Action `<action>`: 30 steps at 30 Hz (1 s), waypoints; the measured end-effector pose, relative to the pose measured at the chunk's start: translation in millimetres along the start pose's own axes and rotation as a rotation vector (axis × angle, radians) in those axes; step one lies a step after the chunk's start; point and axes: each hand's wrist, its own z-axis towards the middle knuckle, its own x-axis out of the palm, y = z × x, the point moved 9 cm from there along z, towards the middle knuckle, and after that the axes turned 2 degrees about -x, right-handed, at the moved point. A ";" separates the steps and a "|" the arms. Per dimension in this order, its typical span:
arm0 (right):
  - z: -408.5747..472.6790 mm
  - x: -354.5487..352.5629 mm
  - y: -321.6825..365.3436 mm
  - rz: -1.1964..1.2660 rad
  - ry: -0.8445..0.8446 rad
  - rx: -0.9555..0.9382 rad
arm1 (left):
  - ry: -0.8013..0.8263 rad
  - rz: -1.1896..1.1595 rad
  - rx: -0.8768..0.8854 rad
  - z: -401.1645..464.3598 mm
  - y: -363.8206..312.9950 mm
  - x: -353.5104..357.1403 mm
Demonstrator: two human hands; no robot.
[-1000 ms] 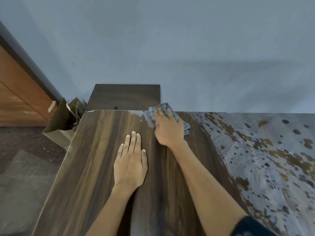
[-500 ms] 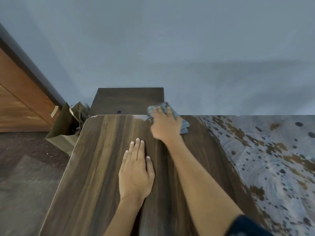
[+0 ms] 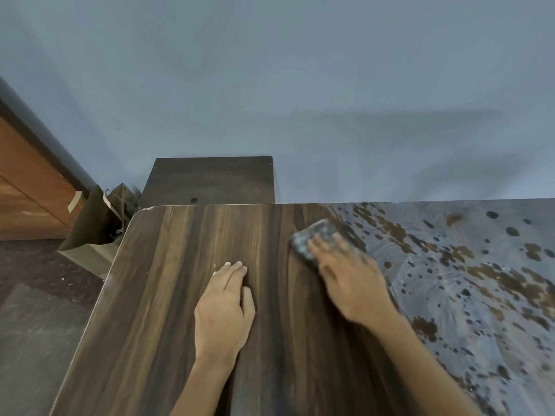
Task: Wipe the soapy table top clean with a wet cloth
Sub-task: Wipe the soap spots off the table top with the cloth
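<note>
Paper bag (image 3: 90, 235), olive and creased, stands on the floor left of the table top (image 3: 168, 295), a dark wood-grain slab with a rounded corner. Left hand (image 3: 223, 310) lies flat on bare grain, fingers straight, holding nothing. Further right, the right hand (image 3: 348, 277), blurred, presses a mottled grey cloth (image 3: 312, 238) with extended fingers at the edge of the streaky, spotted soap film (image 3: 465, 280).

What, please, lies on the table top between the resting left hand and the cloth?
In the head view, only bare, wiped wood of the table top lies between the left hand and the cloth; the soap starts beyond the cloth.
</note>
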 end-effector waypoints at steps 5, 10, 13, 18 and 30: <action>69.6 -3.4 -18.4 0.023 -0.059 0.218 | 0.079 -0.016 -0.026 2.4 -0.1 5.3; 38.8 13.4 63.7 0.066 -0.014 -0.147 | 0.127 -0.031 -0.023 4.2 0.4 5.8; -33.2 14.4 59.4 0.025 -0.071 -0.198 | 0.132 -0.040 -0.028 4.6 1.4 6.3; -33.6 -7.7 -42.9 -0.033 -0.079 0.260 | 0.126 -0.032 -0.030 5.3 1.5 8.5; -83.1 28.1 68.3 0.043 0.001 -0.175 | 0.163 0.019 -0.020 -7.9 -0.1 7.1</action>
